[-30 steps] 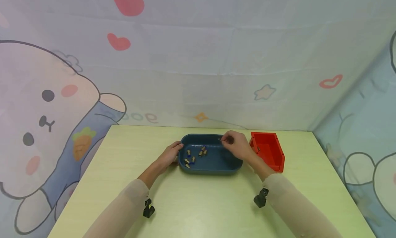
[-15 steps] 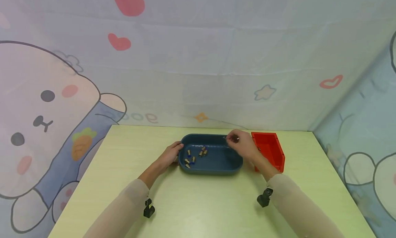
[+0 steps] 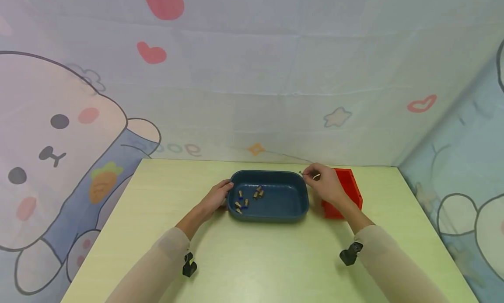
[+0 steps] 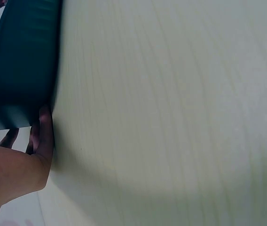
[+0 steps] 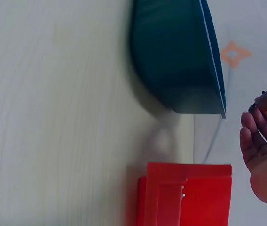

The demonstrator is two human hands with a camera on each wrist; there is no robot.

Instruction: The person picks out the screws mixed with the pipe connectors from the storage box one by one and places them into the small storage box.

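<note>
My left hand (image 3: 215, 196) grips the left end of a dark blue oval-cornered tray (image 3: 283, 218), the thumb at the rim and the fingers against the outer wall. Several small brass fittings (image 3: 255, 196), some with blue parts, lie in the tray's left half. My right hand (image 3: 326, 184) is raised by the tray's back right corner, in front of a red bin (image 3: 349, 185). Between thumb and index finger it pinches a small metal screw-like piece (image 3: 301, 172), mostly covered by the fingertips. In the right wrist view this piece (image 5: 252, 108) shows only as a dark bit.
The red bin stands a short gap to the right of the tray, partly hidden by my right hand and forearm. Both rest on a pale wood-grain table (image 3: 252, 259). A printed cloth (image 3: 252, 97) hangs right behind the table's back edge.
My right hand has moved right, from over the tray's right part to beyond its back right corner, still pinching the small piece. The left hand and tray have stayed put.
</note>
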